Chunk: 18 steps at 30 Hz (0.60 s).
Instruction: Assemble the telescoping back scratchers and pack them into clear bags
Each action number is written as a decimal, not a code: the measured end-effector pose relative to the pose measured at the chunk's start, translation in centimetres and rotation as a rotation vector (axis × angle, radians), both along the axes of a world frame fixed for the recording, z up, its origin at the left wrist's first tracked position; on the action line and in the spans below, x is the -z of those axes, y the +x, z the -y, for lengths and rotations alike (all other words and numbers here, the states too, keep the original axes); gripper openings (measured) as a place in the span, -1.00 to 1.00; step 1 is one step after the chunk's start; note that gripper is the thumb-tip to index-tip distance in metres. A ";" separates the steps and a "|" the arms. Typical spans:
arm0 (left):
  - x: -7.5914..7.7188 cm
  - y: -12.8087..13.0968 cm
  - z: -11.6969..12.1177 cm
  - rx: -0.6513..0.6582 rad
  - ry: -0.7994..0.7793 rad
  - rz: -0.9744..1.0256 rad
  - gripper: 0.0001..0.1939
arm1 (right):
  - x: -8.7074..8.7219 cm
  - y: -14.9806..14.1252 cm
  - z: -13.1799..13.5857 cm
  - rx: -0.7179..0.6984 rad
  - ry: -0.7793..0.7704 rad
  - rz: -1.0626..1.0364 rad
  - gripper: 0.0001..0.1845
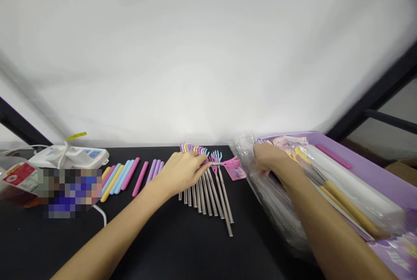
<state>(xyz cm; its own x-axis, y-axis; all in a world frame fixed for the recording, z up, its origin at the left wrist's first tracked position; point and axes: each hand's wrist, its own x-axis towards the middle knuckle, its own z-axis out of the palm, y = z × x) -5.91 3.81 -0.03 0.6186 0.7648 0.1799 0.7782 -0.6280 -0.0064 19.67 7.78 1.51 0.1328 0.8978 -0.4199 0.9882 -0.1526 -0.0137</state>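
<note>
My left hand (pixel 185 168) is closed on a back scratcher (pixel 230 162) with a pink hand-shaped head, which points right. Beneath it lies a row of metal back scratcher rods (pixel 208 193) with pink, blue, yellow and purple heads, on the black table. My right hand (pixel 269 158) is at the far end of a stack of clear plastic bags (pixel 270 204), its fingers closed on a bag and partly hidden. Between the hands, a pink printed card (pixel 236 172) lies on the table.
Left of the rods lie several coloured handle sleeves (pixel 140 179). A white power strip (pixel 70 157) with cords stands farther left, near a blurred package (pixel 70 193). A purple bin (pixel 339 141) on the right holds bagged back scratchers with yellow handles (pixel 348 204). Behind rises a white wall.
</note>
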 end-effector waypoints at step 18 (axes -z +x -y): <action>0.2 -0.1 -0.2 -0.001 0.016 -0.029 -0.59 | -0.7 -0.4 0.7 -0.024 -0.042 -0.059 -0.73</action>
<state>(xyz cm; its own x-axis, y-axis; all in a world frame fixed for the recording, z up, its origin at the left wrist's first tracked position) -5.99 4.03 -0.23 0.6229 0.7626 0.1742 0.7782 -0.6268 -0.0388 19.25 7.11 2.22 0.0860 0.8817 -0.4640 0.9892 -0.1309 -0.0656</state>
